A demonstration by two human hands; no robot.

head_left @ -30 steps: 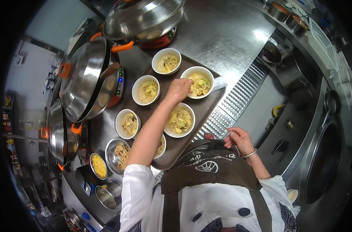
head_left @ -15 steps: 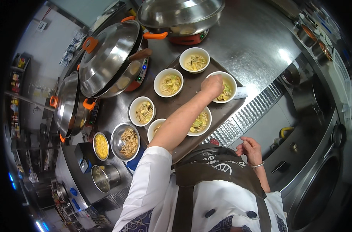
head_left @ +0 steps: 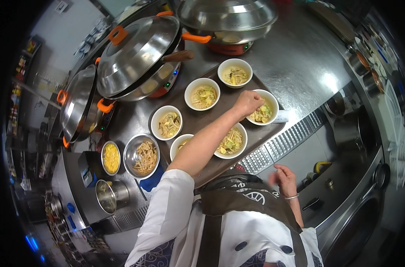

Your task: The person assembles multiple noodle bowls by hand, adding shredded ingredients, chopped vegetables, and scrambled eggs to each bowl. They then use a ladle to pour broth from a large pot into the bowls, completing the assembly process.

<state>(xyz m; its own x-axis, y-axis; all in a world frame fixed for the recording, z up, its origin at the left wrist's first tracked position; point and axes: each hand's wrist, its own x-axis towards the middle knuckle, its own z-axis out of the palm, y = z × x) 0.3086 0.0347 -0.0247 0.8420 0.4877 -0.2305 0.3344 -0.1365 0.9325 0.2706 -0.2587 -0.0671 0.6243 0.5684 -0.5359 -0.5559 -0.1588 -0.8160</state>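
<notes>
My left hand reaches across the brown tray, its fingertips pinched over the right-hand white bowl. What it pinches, if anything, is too small to make out. That bowl holds pale shreds, yellow pieces and chopped green. Several similar white bowls of shredded food stand on the tray, one partly hidden under my left forearm. Off the tray's near edge, my right hand hangs beside my apron, holding nothing; its fingers are apart and partly blurred.
Left of the tray stand a steel bowl of brownish shreds, a small bowl of yellow shreds and a steel pot. Lidded woks with orange handles sit on lit cookers behind. A perforated metal strip runs along the right.
The view has shifted slightly, moving the scene within the picture. My left hand has drawn back a little toward the bowl's left rim. The right hand's fingers have moved.
</notes>
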